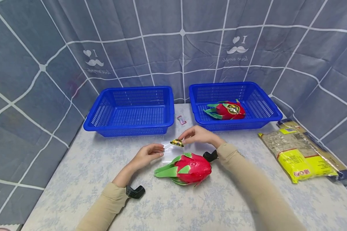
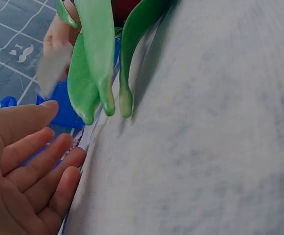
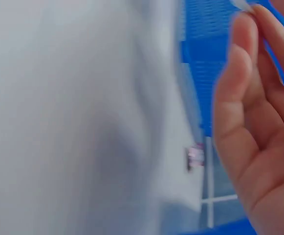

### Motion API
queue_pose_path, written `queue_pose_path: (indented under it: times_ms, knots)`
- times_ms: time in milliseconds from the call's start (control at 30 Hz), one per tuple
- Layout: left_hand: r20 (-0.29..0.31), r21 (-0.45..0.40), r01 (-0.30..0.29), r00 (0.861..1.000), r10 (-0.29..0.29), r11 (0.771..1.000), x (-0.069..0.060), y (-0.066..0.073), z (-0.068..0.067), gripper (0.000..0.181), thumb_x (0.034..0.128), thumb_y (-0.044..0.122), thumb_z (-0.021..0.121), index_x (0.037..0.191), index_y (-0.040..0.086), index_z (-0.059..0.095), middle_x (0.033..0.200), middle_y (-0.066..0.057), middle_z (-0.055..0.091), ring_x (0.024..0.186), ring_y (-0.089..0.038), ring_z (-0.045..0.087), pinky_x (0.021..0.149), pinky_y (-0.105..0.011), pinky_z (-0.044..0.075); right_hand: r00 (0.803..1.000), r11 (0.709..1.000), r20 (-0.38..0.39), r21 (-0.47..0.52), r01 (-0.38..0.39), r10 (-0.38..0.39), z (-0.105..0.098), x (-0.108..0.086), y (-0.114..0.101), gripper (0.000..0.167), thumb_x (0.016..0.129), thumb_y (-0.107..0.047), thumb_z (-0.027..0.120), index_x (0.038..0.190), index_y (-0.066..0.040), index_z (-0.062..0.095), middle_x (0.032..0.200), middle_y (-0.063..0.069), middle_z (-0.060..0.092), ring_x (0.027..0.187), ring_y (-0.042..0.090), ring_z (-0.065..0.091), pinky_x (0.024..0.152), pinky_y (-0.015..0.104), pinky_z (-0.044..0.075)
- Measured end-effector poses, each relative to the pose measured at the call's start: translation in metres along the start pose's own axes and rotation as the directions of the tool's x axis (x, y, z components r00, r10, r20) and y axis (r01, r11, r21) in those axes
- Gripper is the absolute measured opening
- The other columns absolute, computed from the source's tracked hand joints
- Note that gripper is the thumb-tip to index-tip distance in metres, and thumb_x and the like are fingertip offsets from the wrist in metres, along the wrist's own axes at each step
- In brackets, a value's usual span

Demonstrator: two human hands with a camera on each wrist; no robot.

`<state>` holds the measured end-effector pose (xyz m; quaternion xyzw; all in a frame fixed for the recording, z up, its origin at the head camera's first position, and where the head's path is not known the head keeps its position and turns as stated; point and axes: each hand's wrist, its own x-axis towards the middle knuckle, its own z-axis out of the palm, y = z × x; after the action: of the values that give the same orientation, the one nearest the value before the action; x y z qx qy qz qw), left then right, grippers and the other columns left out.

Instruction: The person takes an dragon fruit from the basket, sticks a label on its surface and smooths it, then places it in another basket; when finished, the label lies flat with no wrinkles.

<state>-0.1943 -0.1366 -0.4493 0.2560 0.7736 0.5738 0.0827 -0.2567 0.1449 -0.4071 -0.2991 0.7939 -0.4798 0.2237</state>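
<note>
My right hand (image 1: pixel 199 134) pinches a small yellow-and-black sticker (image 1: pixel 177 142) between thumb and fingertips, above the table behind a red dragon fruit (image 1: pixel 195 168). In the right wrist view only a pale edge of the sticker (image 3: pixel 241 5) shows at the fingertips. The dragon fruit lies on its side, green leaves pointing left; those leaves (image 2: pixel 95 54) hang large in the left wrist view. Beyond the fruit lies a clear plastic sheet (image 1: pixel 168 154). At its left edge my left hand (image 1: pixel 146 154) has relaxed, parted fingers and holds nothing; whether it touches the sheet I cannot tell.
Two blue baskets stand at the back: the left basket (image 1: pixel 141 131), and the right basket (image 1: pixel 234 125) with another dragon fruit (image 1: pixel 229 110) bearing a round label. A small wrapped packet (image 1: pixel 181 120) lies between them. Yellow-and-clear plastic packages (image 1: pixel 299 152) lie at the right.
</note>
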Motion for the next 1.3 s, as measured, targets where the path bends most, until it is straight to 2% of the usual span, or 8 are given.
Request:
queue_pose_path:
  times_ms: [67, 167, 300, 500, 667, 833, 1033, 1300]
  knots:
    - [-0.02, 0.009, 0.05, 0.999, -0.05, 0.999, 0.0, 0.009, 0.0, 0.038, 0.0882, 0.013, 0.065, 0.119, -0.007, 0.056, 0.115, -0.02, 0.062, 0.103, -0.028, 0.06, 0.091, -0.034, 0.047, 0.996, 0.999, -0.091, 0.032, 0.011, -0.008, -0.004, -0.011, -0.005, 0.023, 0.08, -0.011, 0.074, 0.1, 0.0, 0.071, 0.087, 0.006, 0.071, 0.079, 0.023, 0.065, 0.072, 0.034, 0.05]
    - [-0.065, 0.048, 0.052, 0.997, -0.048, 0.998, -0.001, 0.026, 0.001, 0.034, 0.0891, 0.015, 0.065, 0.118, -0.002, 0.059, 0.116, -0.018, 0.062, 0.105, -0.029, 0.059, 0.095, -0.04, 0.044, 0.984, 0.996, -0.175, 0.074, 0.053, -0.039, -0.007, -0.031, -0.014, 0.018, 0.078, -0.008, 0.076, 0.091, 0.001, 0.07, 0.083, 0.006, 0.07, 0.076, 0.021, 0.066, 0.071, 0.039, 0.052]
    - [-0.082, 0.114, -0.039, 0.995, 0.048, 0.993, -0.005, 0.057, 0.009, 0.028, 0.0899, 0.015, 0.064, 0.115, 0.002, 0.063, 0.114, -0.015, 0.064, 0.106, -0.027, 0.058, 0.095, -0.048, 0.041, 0.976, 0.984, -0.181, 0.111, 0.142, -0.12, -0.008, -0.061, -0.029, 0.015, 0.078, -0.001, 0.074, 0.088, 0.003, 0.063, 0.081, 0.007, 0.067, 0.07, 0.022, 0.062, 0.065, 0.034, 0.053]
    - [-0.047, 0.183, -0.197, 0.977, 0.209, 0.963, -0.006, 0.092, 0.038, 0.026, 0.0873, 0.014, 0.067, 0.112, 0.008, 0.065, 0.112, -0.003, 0.065, 0.106, -0.017, 0.058, 0.092, -0.042, 0.044, 0.974, 0.972, -0.085, 0.093, 0.217, -0.21, 0.003, -0.096, -0.045, 0.013, 0.08, 0.003, 0.071, 0.085, 0.001, 0.06, 0.084, 0.007, 0.063, 0.062, 0.013, 0.052, 0.054, 0.021, 0.045]
    - [-0.059, 0.209, -0.269, 0.956, 0.287, 0.94, -0.005, 0.087, 0.067, 0.03, 0.0883, 0.015, 0.066, 0.117, 0.01, 0.062, 0.118, -0.001, 0.062, 0.116, -0.017, 0.052, 0.098, -0.039, 0.04, 0.957, 0.962, -0.14, 0.07, 0.265, -0.253, 0.024, -0.108, -0.043, 0.01, 0.081, 0.0, 0.071, 0.083, -0.003, 0.061, 0.083, 0.006, 0.064, 0.063, 0.014, 0.052, 0.055, 0.023, 0.045]
    - [-0.126, 0.219, -0.273, 0.944, 0.304, 0.937, -0.008, 0.075, 0.084, 0.03, 0.0872, 0.01, 0.066, 0.117, 0.008, 0.062, 0.121, -0.006, 0.061, 0.121, -0.025, 0.048, 0.102, -0.045, 0.033, 0.929, 0.954, -0.248, 0.052, 0.294, -0.273, 0.042, -0.112, -0.032, 0.012, 0.081, 0.004, 0.07, 0.083, -0.004, 0.061, 0.082, 0.009, 0.064, 0.07, 0.012, 0.056, 0.06, 0.024, 0.047]
    - [-0.105, 0.197, -0.251, 0.956, 0.275, 0.948, -0.01, 0.068, 0.092, 0.032, 0.0904, 0.015, 0.063, 0.122, 0.01, 0.06, 0.125, -0.002, 0.058, 0.122, -0.022, 0.046, 0.101, -0.047, 0.034, 0.903, 0.956, -0.329, 0.004, 0.295, -0.277, 0.051, -0.113, -0.026, 0.012, 0.081, 0.002, 0.07, 0.086, -0.005, 0.063, 0.083, 0.009, 0.064, 0.069, 0.012, 0.055, 0.06, 0.025, 0.047]
    - [-0.065, 0.222, -0.24, 0.963, 0.26, 0.945, -0.011, 0.059, 0.098, 0.036, 0.09, 0.024, 0.063, 0.124, 0.014, 0.058, 0.129, 0.002, 0.054, 0.121, -0.017, 0.047, 0.097, -0.049, 0.037, 0.888, 0.946, -0.331, -0.068, 0.316, -0.32, 0.054, -0.114, -0.031, 0.017, 0.078, 0.01, 0.069, 0.085, -0.004, 0.062, 0.077, 0.006, 0.061, 0.064, 0.013, 0.051, 0.055, 0.024, 0.044]
